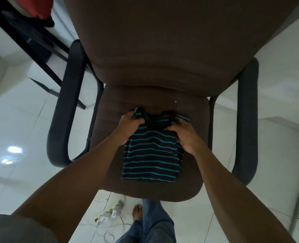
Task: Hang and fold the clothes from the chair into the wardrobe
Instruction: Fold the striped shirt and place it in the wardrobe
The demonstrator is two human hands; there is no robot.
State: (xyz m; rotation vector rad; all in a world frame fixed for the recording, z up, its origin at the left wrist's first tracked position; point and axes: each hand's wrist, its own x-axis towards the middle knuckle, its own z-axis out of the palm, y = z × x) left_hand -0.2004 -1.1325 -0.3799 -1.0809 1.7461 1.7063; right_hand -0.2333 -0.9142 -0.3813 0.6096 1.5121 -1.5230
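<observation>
Head view showed the shirt [150, 155] lying flat on the chair [110, 109] seat, collar toward the backrest, hem near the front edge; its sides seemed folded in, so lifting by the shoulders alone could let them fall open and spoil the fold; a pull toward the body might drag the hem off the seat; the cables [108, 223] on the floor beside the foot [136, 212] could catch a step toward the wardrobe, which was out of view; the left hand [130, 122] had its fingers curled into the cloth at the left shoulder; the right hand [187, 135] pinched the right shoulder; the hands were apart, both clamped on the shirt.
</observation>
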